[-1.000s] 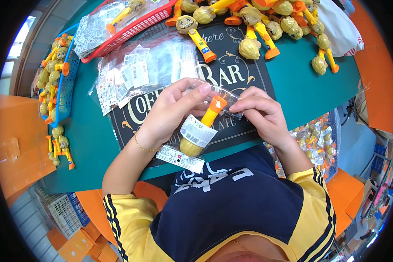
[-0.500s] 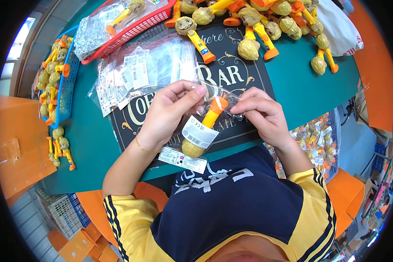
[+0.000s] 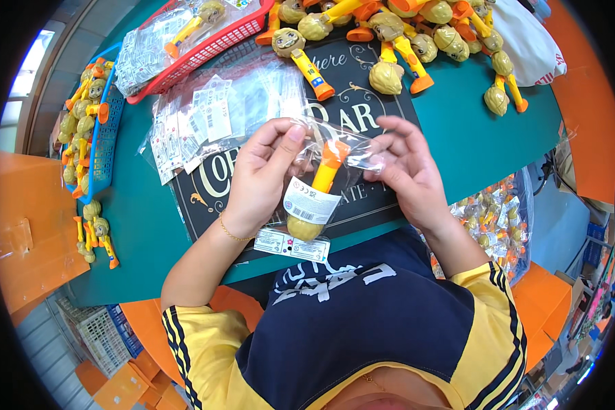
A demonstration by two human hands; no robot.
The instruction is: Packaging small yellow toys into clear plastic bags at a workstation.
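Over the table's near side I hold a clear plastic bag [image 3: 311,137] with a head-shaped toy [image 3: 329,171] inside. The toy has a gold head at the bottom, a yellow stem and an orange foot-shaped end at the top. A white printed label [image 3: 310,201] lies across it within the bag. My left hand [image 3: 272,160] pinches the bag's upper left side between thumb and fingers. At the bag's upper right edge, my right hand [image 3: 410,171] has thumb and fingers apart, touching the loose film. Below the bag lies a white printed strip [image 3: 292,244] by the table edge.
More such toys [image 3: 389,48] are heaped at the far side. A red basket [image 3: 205,55] of packets and a blue basket [image 3: 104,147] of toys stand at left. Plastic bags with labels [image 3: 212,113] lie beyond my left hand. Bagged toys [image 3: 495,222] fill a sack at right.
My right hand's fingers have spread from a pinch on the bag's edge and lifted a little. The bag with the toy has shifted slightly up, still in my left hand.
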